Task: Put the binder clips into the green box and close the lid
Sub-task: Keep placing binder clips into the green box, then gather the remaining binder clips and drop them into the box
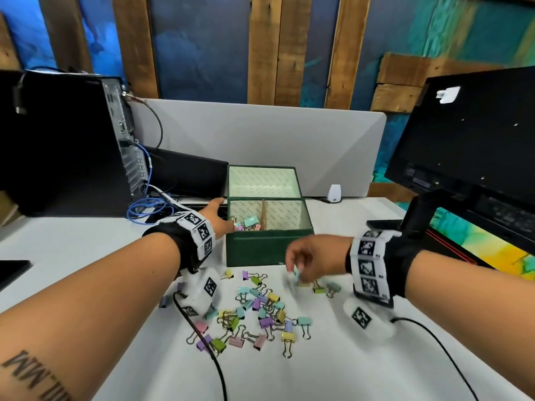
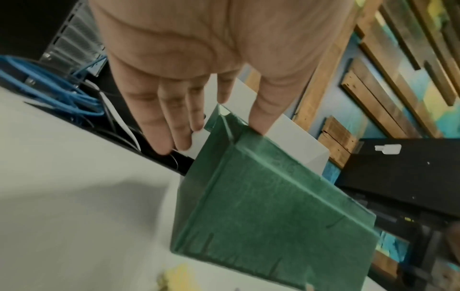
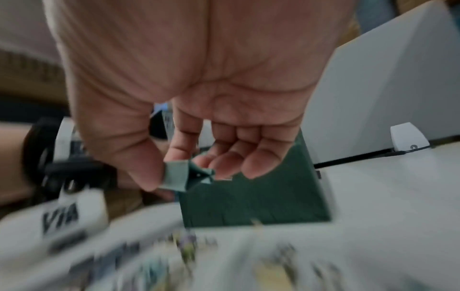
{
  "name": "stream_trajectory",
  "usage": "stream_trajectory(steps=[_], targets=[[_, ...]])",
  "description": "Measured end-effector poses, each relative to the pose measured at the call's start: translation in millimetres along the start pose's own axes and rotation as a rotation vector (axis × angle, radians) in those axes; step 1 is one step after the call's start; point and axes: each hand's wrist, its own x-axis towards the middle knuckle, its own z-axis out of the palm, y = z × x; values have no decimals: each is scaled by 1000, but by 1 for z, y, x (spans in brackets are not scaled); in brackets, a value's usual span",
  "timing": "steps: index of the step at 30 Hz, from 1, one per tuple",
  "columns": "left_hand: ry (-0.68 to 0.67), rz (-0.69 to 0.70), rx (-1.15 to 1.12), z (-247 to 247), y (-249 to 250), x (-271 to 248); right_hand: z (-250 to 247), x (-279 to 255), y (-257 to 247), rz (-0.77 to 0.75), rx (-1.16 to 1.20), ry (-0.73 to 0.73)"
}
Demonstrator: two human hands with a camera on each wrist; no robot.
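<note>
The green box [image 1: 267,247] stands on the white table with its lid [image 1: 263,180] raised at the back. Several binder clips [image 1: 246,222] lie in its left compartment; the right compartment looks bare. My left hand [image 1: 217,217] rests against the box's left wall, fingers [image 2: 159,118] straight beside the wall and thumb [image 2: 263,110] at its top edge [image 2: 248,149]. Just in front of the box my right hand [image 1: 307,256] pinches a pale teal clip [image 3: 178,175] between thumb and forefinger. Several pastel clips [image 1: 260,311] lie scattered on the table.
A black computer tower [image 1: 60,146] with blue cables [image 1: 147,206] stands at the left. A monitor [image 1: 469,146] on its stand fills the right. A grey divider panel [image 1: 260,134] runs behind the box, with a small white device [image 1: 334,193] at its foot.
</note>
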Motion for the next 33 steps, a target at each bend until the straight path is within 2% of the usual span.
stream_trajectory(steps=[3,6,11,15,18,23,28,33], targets=[[-30,-39,-176,6,2,0,-29,11,-18,-32,180,168],[-53,-83,-253,9,4,0,-51,29,-34,-47,286,284],[-34,-74,-275,9,1,-3,-60,56,-51,-56,297,424],[-52,-49,-262,8,-4,-8,-47,65,-54,-36,147,281],[-55,-25,-206,8,-11,-12,-37,61,-49,-64,85,267],[10,-11,258,-12,-32,-26,-25,36,-35,-63,-23,292],[-118,-84,573,-34,-61,-50,-3,18,-35,-38,-243,80],[-232,-170,732,-41,-75,-73,20,32,-51,-46,-389,-91]])
